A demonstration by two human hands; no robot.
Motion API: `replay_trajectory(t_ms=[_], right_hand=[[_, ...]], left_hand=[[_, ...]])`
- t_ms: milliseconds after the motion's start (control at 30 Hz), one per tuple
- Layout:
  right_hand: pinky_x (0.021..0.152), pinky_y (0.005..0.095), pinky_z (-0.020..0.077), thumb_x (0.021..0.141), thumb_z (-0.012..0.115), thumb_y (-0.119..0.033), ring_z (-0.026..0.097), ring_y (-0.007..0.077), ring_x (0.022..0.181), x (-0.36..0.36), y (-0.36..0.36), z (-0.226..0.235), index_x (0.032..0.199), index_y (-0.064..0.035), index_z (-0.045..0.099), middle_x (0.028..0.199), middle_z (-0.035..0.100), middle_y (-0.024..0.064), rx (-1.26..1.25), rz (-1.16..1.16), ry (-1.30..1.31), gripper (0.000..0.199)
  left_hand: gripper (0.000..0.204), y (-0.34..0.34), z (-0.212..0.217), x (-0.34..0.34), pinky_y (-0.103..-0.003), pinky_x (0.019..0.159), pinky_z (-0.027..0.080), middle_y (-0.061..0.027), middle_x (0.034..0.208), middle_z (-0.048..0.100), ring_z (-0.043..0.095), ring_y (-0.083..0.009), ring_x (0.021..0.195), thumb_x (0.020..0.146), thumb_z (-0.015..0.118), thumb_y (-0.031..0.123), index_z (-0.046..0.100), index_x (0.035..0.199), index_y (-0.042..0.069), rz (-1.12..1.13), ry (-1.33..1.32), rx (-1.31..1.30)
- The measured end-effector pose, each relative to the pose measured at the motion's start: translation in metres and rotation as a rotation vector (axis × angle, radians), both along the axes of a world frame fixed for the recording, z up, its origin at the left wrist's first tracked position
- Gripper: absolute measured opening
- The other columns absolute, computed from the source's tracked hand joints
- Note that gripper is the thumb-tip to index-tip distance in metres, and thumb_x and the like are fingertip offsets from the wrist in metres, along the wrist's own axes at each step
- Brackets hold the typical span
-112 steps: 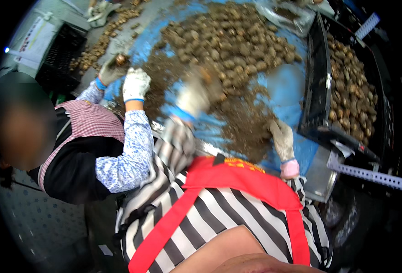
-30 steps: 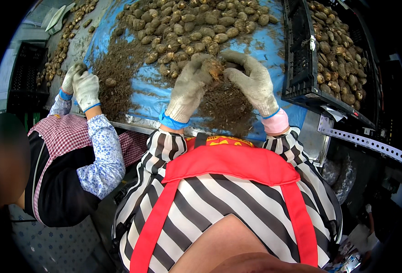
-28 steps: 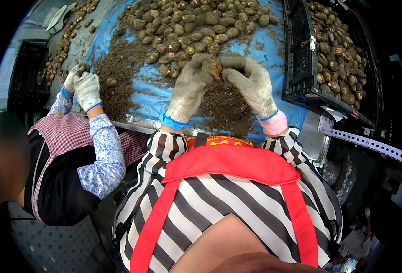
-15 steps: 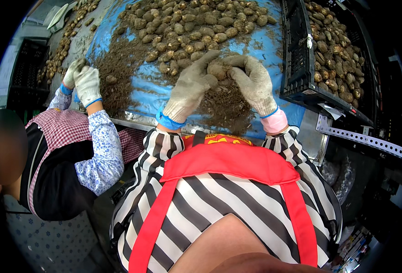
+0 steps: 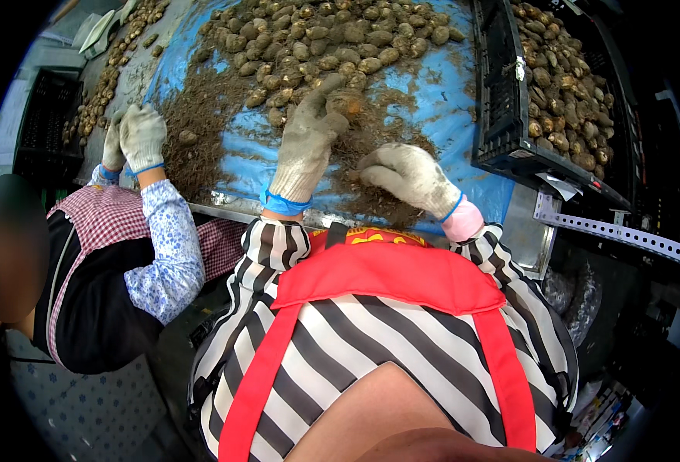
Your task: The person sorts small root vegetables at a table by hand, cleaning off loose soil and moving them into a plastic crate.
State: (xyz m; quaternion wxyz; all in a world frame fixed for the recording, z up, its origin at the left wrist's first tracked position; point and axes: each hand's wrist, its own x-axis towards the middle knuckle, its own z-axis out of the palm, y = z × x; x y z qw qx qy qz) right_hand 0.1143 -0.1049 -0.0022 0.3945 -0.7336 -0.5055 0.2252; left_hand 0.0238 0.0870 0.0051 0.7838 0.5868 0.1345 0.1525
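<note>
My left hand (image 5: 309, 138), in a dirty white knit glove, grips a small brown taro (image 5: 345, 105) between thumb and fingers. An orange-brown patch shows on the taro. Lower and to the right, my gloved right hand (image 5: 413, 177) is apart from the taro, its fingers curled and pressed together just over a heap of dark root fibres and soil (image 5: 374, 196). What those fingers pinch, if anything, is hidden. Just beyond my left hand spreads a large pile of hairy taros (image 5: 317, 46) on a blue plastic sheet (image 5: 243, 158).
A black crate (image 5: 502, 85) full of taros (image 5: 563, 92) stands at the right. On the left, a co-worker's gloved hands (image 5: 136, 138) are close together above the table. More taros (image 5: 109, 81) lie beyond them, near another black crate (image 5: 47, 131). A perforated metal bar (image 5: 609, 229) juts out at right.
My right hand has come off the taro and moved down toward me. My left hand has shifted slightly left with the taro still in it. The co-worker's hands have moved slightly.
</note>
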Motion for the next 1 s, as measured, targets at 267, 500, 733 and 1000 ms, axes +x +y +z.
replay_trajectory(t_ms=[267,500,733,1000], right_hand=[[0.086,0.0350,0.0542,0.084,0.079,-0.012,0.070,0.0243,0.097,0.005,0.008,0.017,0.119,-0.0033,0.070,0.107,0.072,0.0110,0.341,-0.446,0.303,0.037],[0.082,0.0365,0.0550,0.081,0.077,-0.007,0.070,0.0297,0.092,0.004,0.024,0.023,0.103,-0.0042,0.075,0.097,0.072,0.0125,0.363,-0.308,-0.085,0.022],[0.082,0.0370,0.0550,0.093,0.067,-0.020,0.070,0.0278,0.093,0.002,0.000,0.014,0.101,-0.0040,0.075,0.094,0.073,0.0141,0.024,-0.079,0.080,0.019],[0.073,0.0271,0.0530,0.101,0.064,-0.021,0.067,0.0142,0.082,-0.001,0.011,0.026,0.100,0.0026,0.072,0.090,0.070,0.0050,0.325,-0.275,0.762,0.025]], left_hand=[[0.067,-0.007,-0.001,-0.005,-0.034,0.094,0.057,-0.0164,0.141,0.055,0.062,-0.0241,0.121,0.092,0.070,0.009,0.039,0.151,0.001,-0.103,-0.100,-0.289],[0.054,-0.016,0.006,-0.004,-0.028,0.093,0.054,-0.0115,0.124,0.066,0.066,-0.0160,0.103,0.090,0.066,0.003,0.053,0.143,-0.003,0.004,0.043,0.119],[0.060,-0.011,0.011,-0.010,-0.024,0.088,0.054,-0.0096,0.117,0.064,0.063,-0.0090,0.091,0.091,0.061,0.000,0.044,0.148,-0.003,0.019,-0.156,-0.293],[0.068,-0.020,0.020,-0.005,-0.029,0.098,0.055,-0.0149,0.131,0.059,0.065,-0.0203,0.107,0.087,0.061,0.003,0.041,0.151,-0.002,-0.165,-0.048,-0.162]])
